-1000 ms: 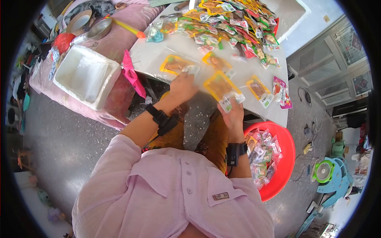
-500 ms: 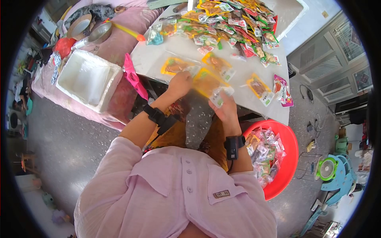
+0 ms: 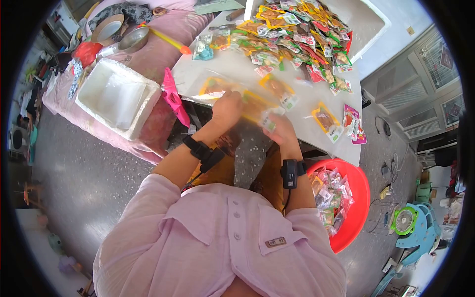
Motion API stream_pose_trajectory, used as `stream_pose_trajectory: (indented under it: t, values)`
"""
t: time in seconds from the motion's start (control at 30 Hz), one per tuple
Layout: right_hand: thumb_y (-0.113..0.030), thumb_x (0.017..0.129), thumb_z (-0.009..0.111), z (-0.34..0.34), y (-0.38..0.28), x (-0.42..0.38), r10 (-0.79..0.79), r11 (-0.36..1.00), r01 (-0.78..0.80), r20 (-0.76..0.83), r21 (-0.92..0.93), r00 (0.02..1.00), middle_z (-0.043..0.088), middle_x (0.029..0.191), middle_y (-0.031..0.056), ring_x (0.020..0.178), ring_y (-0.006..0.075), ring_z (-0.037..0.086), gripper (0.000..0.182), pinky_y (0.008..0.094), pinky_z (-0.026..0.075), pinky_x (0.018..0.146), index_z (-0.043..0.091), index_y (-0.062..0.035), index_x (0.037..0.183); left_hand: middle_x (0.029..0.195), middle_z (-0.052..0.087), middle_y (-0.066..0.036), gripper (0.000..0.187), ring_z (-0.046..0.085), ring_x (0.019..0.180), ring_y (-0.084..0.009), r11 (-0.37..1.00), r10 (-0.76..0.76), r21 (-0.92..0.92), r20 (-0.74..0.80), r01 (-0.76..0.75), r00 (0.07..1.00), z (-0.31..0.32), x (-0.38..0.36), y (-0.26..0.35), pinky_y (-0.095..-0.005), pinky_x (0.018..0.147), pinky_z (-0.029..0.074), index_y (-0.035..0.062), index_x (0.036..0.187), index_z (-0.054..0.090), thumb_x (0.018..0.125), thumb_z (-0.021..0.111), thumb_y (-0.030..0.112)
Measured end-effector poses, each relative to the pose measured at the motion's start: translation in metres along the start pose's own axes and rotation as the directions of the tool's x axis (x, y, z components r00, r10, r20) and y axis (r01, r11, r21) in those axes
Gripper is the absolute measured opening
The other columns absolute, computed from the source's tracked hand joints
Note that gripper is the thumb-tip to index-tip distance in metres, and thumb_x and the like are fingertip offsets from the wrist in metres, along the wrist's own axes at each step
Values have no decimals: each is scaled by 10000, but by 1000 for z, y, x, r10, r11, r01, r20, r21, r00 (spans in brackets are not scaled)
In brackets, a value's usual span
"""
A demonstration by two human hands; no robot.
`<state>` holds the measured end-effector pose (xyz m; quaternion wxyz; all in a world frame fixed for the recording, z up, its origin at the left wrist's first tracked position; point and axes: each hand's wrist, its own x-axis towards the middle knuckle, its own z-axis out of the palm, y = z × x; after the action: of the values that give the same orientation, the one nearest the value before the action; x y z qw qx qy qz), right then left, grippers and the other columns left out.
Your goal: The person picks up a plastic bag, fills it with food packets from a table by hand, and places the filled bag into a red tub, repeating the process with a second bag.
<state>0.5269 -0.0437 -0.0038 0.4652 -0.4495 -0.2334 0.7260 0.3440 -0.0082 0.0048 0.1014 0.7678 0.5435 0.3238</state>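
Between my hands, over the table's near edge, a yellow food packet (image 3: 253,106) is blurred by motion. My left hand (image 3: 227,106) is closed at its left end. Closed on its clear right end is my right hand (image 3: 281,128). Just left of the packet, another yellow packet (image 3: 215,86) with a clear plastic bag lies on the white table (image 3: 185,79), partly behind my left hand. Beyond the hands lies a yellow packet (image 3: 278,89). Farther right are one more yellow packet (image 3: 326,121) and pink-red packets (image 3: 352,123).
A large pile of colourful packets (image 3: 297,37) covers the table's far side. The red tub (image 3: 358,208), holding several bagged packets, stands below the table's right edge. At left, a white foam box (image 3: 116,99) rests on pink cloth, beside a bright pink object (image 3: 173,99).
The camera view has shifted slightly. My hands still hold the yellow packet, which now looks more blurred and lies nearer the packet on the left.
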Motion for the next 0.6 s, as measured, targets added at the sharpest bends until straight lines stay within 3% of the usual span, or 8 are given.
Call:
stream_pose_trajectory:
  t: [0.13, 0.23, 0.37, 0.47, 0.6]
  values:
    - [-149, 788, 472, 5, 3, 8, 6, 999, -6, -2, -41, 1000, 555, 840, 72, 647, 217, 577, 263, 267, 438, 459, 423, -105, 1043, 791, 526, -136, 114, 552, 719, -298, 988, 95, 102, 173, -114, 980, 2, -8, 8, -379, 618, 455, 59, 803, 500, 736, 456, 139]
    - [-151, 789, 471, 23, 12, 21, -8, 1000, 8, -33, -14, 999, 551, 834, 55, 670, 195, 563, 251, 276, 438, 476, 429, -115, 1034, 808, 533, -124, 147, 553, 740, -285, 981, 193, 26, 41, -195, 980, -9, -14, 21, -370, 631, 458, 66, 854, 512, 732, 460, 130]
    - [-179, 778, 498, 40, 14, 26, 3, 998, -2, 11, -57, 1000, 541, 826, 29, 694, 153, 533, 261, 289, 436, 504, 437, -129, 1027, 744, 513, -127, 154, 530, 677, -311, 992, 127, 16, 34, -127, 991, -7, -13, 9, -393, 573, 442, 78, 875, 516, 736, 467, 121]
    - [-202, 756, 533, 55, 6, 19, -30, 902, 8, -44, -432, 999, 535, 776, 36, 632, 127, 524, 268, 256, 414, 461, 459, -98, 992, 746, 512, -128, 146, 528, 683, -314, 987, 163, 6, 10, -163, 987, -2, -17, 2, -392, 576, 439, 74, 871, 510, 738, 469, 120]
    - [-191, 736, 536, 39, -5, 22, -138, 753, 93, -17, -651, 990, 522, 679, 41, 518, 103, 488, 233, 215, 367, 393, 492, -43, 910, 746, 509, -136, 119, 524, 686, -321, 991, 129, -40, 0, -129, 992, -6, -22, 2, -396, 582, 434, 65, 839, 498, 738, 476, 124]
